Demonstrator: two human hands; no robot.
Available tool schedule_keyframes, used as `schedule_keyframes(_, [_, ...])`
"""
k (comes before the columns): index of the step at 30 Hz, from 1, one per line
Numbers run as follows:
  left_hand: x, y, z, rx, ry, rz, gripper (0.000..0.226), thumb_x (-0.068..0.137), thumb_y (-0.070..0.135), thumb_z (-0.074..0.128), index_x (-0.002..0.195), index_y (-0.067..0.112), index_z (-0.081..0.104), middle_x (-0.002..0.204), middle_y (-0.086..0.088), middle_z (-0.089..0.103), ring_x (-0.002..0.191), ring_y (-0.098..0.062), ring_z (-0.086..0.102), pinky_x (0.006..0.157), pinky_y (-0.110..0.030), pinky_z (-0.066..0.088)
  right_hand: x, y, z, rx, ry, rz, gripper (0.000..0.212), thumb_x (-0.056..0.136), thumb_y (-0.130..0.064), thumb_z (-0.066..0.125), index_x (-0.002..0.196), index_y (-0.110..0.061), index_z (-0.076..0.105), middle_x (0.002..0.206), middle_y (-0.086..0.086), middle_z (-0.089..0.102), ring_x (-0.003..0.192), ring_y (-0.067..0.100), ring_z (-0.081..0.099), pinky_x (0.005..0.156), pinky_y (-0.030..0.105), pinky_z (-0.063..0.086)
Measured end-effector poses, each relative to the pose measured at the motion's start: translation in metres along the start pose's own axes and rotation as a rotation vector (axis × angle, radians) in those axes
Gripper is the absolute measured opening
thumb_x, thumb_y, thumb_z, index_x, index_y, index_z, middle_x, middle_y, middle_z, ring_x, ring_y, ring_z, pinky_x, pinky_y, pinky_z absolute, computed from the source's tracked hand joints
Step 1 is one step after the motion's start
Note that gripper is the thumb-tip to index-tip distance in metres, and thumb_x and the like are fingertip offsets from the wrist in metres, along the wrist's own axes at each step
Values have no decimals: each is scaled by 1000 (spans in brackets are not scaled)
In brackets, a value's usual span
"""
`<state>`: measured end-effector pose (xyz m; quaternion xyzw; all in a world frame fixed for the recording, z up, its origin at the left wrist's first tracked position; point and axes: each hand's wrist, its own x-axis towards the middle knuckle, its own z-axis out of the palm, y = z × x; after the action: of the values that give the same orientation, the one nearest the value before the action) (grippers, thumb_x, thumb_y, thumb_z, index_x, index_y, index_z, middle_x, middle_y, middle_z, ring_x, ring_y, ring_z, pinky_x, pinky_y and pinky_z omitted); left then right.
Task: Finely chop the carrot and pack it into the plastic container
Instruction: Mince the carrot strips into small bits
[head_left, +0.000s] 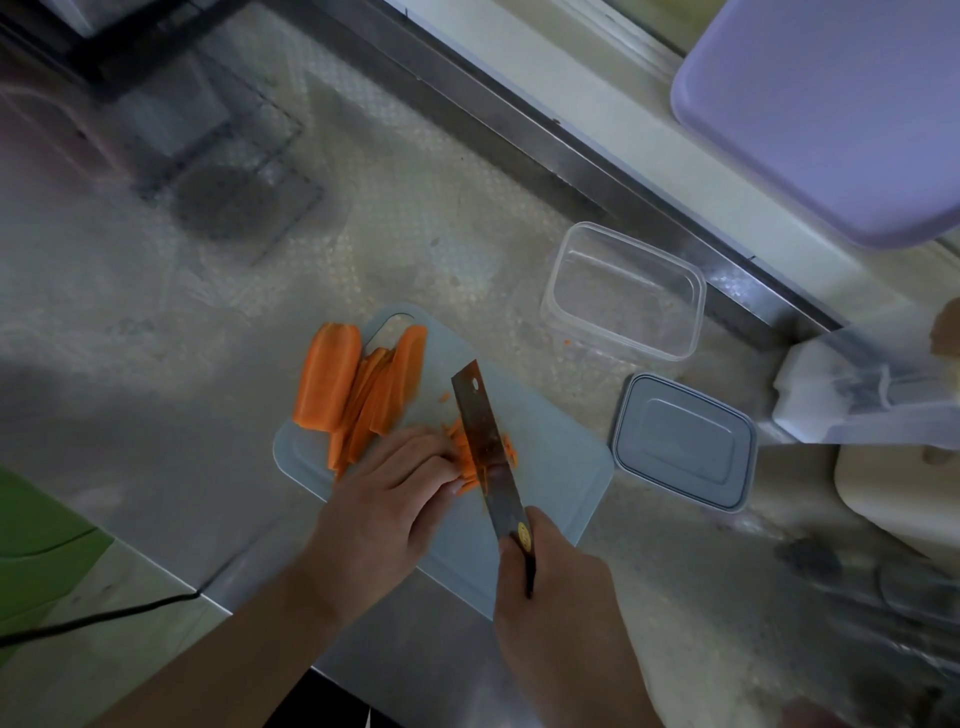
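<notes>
On a pale blue cutting board (550, 457) lie long orange carrot slabs (358, 384), fanned at the board's far left. My left hand (395, 499) presses down on a small stack of carrot strips (465, 462) with curled fingers. My right hand (550, 582) grips the handle of a dark cleaver (480, 431), whose blade rests on those strips right beside my left fingertips. A clear plastic container (623, 291) stands with nothing in it beyond the board on the right. Its grey lid (683, 441) lies flat to the right of the board.
The steel counter (208, 322) has a raised metal ledge (571, 156) along the back. A purple tray (831, 114) sits at top right, white and cream items (852, 395) at the right edge. A green object (41, 545) and a black cable (104, 618) lie at lower left.
</notes>
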<state>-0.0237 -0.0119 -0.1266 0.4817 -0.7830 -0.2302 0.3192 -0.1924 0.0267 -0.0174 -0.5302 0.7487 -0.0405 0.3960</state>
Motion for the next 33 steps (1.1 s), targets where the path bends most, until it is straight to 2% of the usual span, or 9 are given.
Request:
schedule_keyframes(5, [1,0,2,-44,30,-36,6,98,12,71,99,8,75,111,0,68,113,-19,64,98,-37,52,3,-8,-1,-91,-40,-7,12,106,-33,36,104,-33,48,68,-1,55,58,13,55,51,25,39])
schedule_keyframes(10, [3,-1,2,-69,23,-50,3,95,5,75,96,8,74,106,1,68,109,-20,65,94,-37,52,14,-10,3,-160,-64,3,14,105,-30,33,100,-35,46,72,-2,57,63,12,58,56,27,45])
schedule_keyframes(14, [3,0,1,-73,14,-60,6,94,4,76,94,9,74,106,2,69,110,-19,65,93,-38,53,16,-9,12,-111,-26,4,33,107,-34,33,137,-41,45,68,-3,58,59,12,61,50,23,44])
schedule_keyframes(15, [3,0,2,-70,13,-62,6,94,4,76,93,10,74,106,2,69,110,-19,65,93,-37,53,15,-8,12,-88,-17,7,33,107,-35,33,137,-41,45,67,-2,58,60,13,61,51,25,44])
schedule_keyframes(18, [2,-1,1,-61,11,-65,4,94,6,76,94,10,74,107,2,68,112,-19,64,93,-38,53,11,-6,8,-34,10,18,15,107,-34,36,108,-34,51,63,3,56,60,18,60,56,34,46])
schedule_keyframes(20, [2,-1,1,-56,14,-60,3,94,7,76,95,10,74,107,2,68,111,-20,64,92,-38,54,8,-8,3,-41,19,12,13,106,-33,38,100,-34,49,61,4,55,58,19,59,55,33,45])
schedule_keyframes(23, [3,0,0,-59,24,-48,1,95,8,75,94,9,74,106,1,68,110,-21,65,91,-38,55,3,-15,-5,-46,-1,2,13,106,-33,38,98,-34,49,61,4,55,64,15,60,53,28,43])
schedule_keyframes(26, [3,0,-1,-53,22,-40,2,95,8,73,93,9,73,105,1,67,108,-21,64,92,-37,54,3,-20,-9,-84,-33,-3,12,106,-31,38,98,-33,48,63,2,53,56,12,56,53,23,43])
schedule_keyframes(33, [5,2,-2,-51,4,-42,4,94,6,74,92,9,74,103,0,67,108,-20,63,93,-34,53,13,-23,0,-198,-64,29,12,104,-27,35,101,-33,45,75,-2,58,65,12,58,57,26,47])
